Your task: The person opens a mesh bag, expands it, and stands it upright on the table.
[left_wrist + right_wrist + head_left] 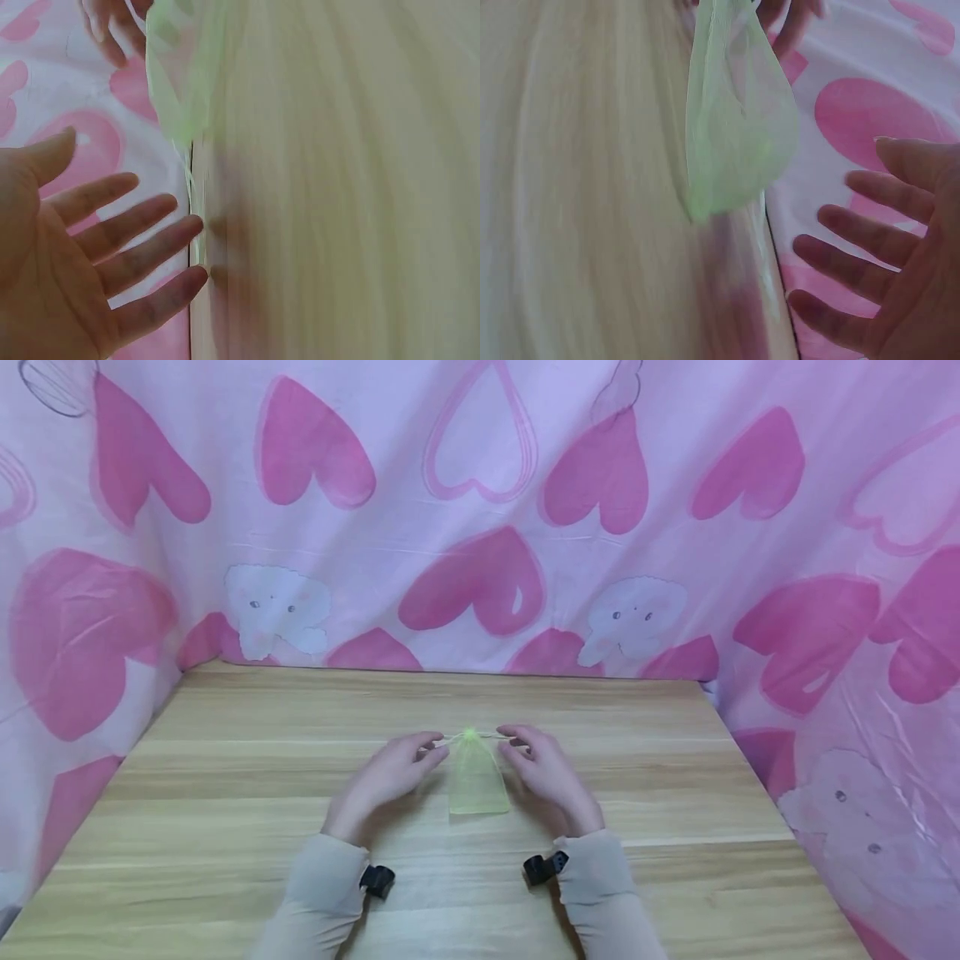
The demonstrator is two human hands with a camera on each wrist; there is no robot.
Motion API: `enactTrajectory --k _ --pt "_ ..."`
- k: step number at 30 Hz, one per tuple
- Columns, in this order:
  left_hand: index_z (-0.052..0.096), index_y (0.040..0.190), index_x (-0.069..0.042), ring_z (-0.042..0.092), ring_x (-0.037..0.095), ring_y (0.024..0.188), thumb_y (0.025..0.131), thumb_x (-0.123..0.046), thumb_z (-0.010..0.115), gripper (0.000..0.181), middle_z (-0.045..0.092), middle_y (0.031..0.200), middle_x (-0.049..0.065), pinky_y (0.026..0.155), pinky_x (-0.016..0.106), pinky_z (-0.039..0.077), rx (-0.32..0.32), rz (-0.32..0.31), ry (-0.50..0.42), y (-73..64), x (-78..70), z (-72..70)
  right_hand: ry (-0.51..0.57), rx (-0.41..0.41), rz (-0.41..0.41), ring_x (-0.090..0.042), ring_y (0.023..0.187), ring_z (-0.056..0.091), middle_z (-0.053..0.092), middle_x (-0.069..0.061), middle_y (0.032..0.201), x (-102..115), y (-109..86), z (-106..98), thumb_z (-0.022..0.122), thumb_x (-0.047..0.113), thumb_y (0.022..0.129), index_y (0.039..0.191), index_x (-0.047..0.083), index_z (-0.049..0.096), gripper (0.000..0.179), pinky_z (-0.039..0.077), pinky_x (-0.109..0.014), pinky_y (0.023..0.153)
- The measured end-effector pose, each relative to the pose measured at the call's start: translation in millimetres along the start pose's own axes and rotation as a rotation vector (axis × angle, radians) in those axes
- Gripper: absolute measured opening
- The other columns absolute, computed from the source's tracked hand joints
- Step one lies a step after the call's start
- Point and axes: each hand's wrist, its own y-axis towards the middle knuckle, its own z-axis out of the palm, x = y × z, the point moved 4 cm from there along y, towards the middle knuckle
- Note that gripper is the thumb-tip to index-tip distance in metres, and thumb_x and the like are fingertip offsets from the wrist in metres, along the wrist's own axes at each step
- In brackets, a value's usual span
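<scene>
A sheer yellow-green drawstring pouch [478, 785] lies flat on the table, its neck gathered tight at the far end. Pale cords run out from the neck to both sides. On the pouch's left is my left hand [392, 770]; in the left wrist view its fingers [142, 259] are spread apart, fingertips close by the cord [185, 169], with nothing gripped. My right hand [547, 768] mirrors it on the other side, beside the right cord end. The right wrist view shows its fingers [866, 229] loosely extended and apart from the pouch [739, 150].
The wooden table [225, 835] reaches to a pink and white curtain [465, 568] with hearts, which hangs behind it and along both sides. A black wrist camera [378, 882] is strapped at the left sleeve, another black camera [545, 867] at the right.
</scene>
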Motion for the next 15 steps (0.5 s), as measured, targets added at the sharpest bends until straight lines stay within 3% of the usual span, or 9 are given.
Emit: enactTrajectory --k 4,9,15 --pt "0.052 0.138 -0.005 0.061 0.026 0.112 0.100 -0.032 0.056 0.047 0.065 0.121 0.012 0.097 0.045 0.046 0.017 -0.007 -0.064 11.8 -8.1 9.9 0.075 0.009 0.068 -0.022 0.107 0.061 0.065 -0.008 0.119 -3.6 8.5 7.5 0.056 0.025 0.101 0.126 0.005 0.063 0.033 0.049 -0.045 0.090" --pt "0.057 0.132 -0.005 0.062 0.026 0.103 0.097 -0.030 0.061 0.044 0.066 0.111 0.011 0.091 0.045 0.048 -0.014 -0.060 -0.059 24.1 -11.2 19.7 0.127 0.001 0.136 -0.021 0.108 0.059 0.065 -0.006 0.119 -7.8 15.5 12.8 0.056 0.024 0.101 0.125 0.005 0.063 0.032 0.047 -0.044 0.092" --pt "0.065 0.113 -0.005 0.062 0.021 0.087 0.093 -0.027 0.068 0.030 0.067 0.097 0.007 0.080 0.041 0.051 -0.046 -0.132 -0.078 32.4 -9.5 33.9 0.248 0.021 0.176 -0.027 0.094 0.063 0.064 -0.014 0.116 -13.0 20.9 17.7 0.055 0.022 0.101 0.132 0.002 0.056 0.037 0.053 -0.042 0.082"
